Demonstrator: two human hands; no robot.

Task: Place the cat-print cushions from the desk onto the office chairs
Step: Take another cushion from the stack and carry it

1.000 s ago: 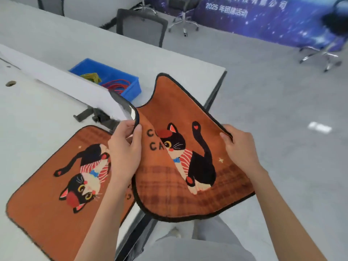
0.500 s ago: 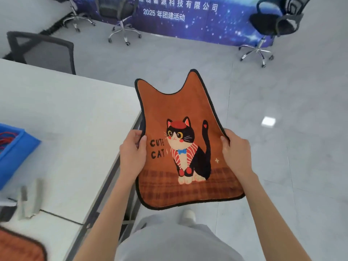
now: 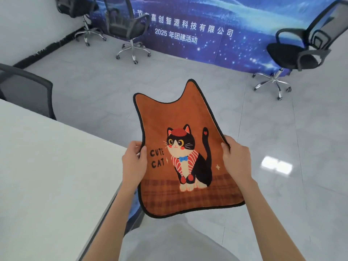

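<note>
I hold an orange cat-print cushion [image 3: 180, 117] with a black rim and the words CUTE CAT flat in the air, past the desk's corner. My left hand [image 3: 134, 162] pinches its left edge and my right hand [image 3: 237, 160] grips its right edge. A black office chair [image 3: 293, 53] stands at the far right with a bare seat. Two more office chairs [image 3: 128, 25] [image 3: 81, 10] stand by the back wall. The other cushion is out of view.
The white desk [image 3: 47, 176] fills the lower left, with a grey chair back [image 3: 26, 89] behind it. A blue banner [image 3: 207, 25] covers the back wall. Glossy grey floor [image 3: 282, 147] lies between me and the chairs.
The cushion has been lifted off the desk and carried right, away from it. The view has turned toward the chairs; the second cushion and the blue bin have left the frame.
</note>
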